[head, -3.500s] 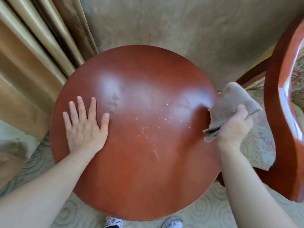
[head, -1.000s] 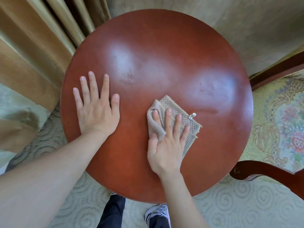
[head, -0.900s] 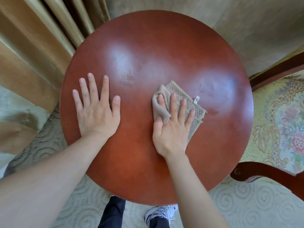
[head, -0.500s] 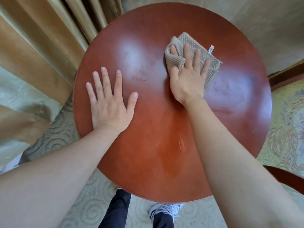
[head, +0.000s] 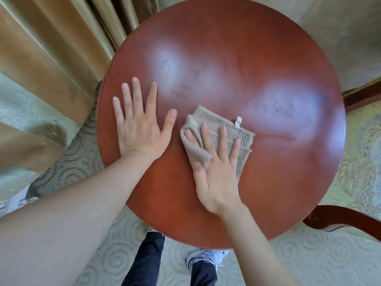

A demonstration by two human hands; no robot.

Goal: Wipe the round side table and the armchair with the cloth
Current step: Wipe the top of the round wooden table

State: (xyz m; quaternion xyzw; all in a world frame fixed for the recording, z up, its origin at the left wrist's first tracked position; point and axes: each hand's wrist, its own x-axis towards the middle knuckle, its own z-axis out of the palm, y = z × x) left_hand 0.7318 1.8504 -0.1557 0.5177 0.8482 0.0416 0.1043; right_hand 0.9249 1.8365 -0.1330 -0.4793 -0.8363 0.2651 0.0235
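There are no words, numbers or signs to read here. The cloth [head: 221, 132] has a small white tag [head: 238, 122] on its far edge, but the tag is too tiny to tell if anything is printed on it.

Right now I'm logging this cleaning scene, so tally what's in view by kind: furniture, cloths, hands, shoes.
Furniture: 2, the round side table and the armchair
Cloths: 1, the cloth
Hands: 2, left hand flat on the table, right hand pressing the cloth
Shoes: 1, a sneaker
Total: 6
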